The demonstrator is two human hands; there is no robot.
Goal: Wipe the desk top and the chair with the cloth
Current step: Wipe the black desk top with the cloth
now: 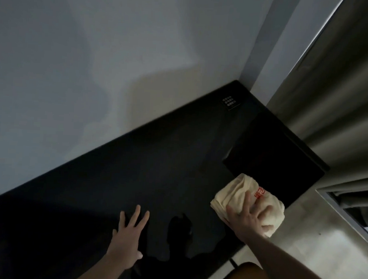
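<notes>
The black desk top (117, 178) runs along a white wall from lower left to upper right. A folded cream cloth (240, 190) with red print lies on the desk near its front right edge. My right hand (248, 217) presses flat on the cloth, fingers spread over it. My left hand (130, 236) lies flat on the bare desk to the left, fingers straight and spread. The brown chair (244, 274) shows only as a curved edge at the bottom, under my right forearm.
A flat black square pad (271, 159) lies on the desk's right end, just beyond the cloth. A small black sign with white text (230, 101) sits in the far corner. A grey curtain (339, 94) hangs at the right. Pale floor (314, 238) lies right of the desk.
</notes>
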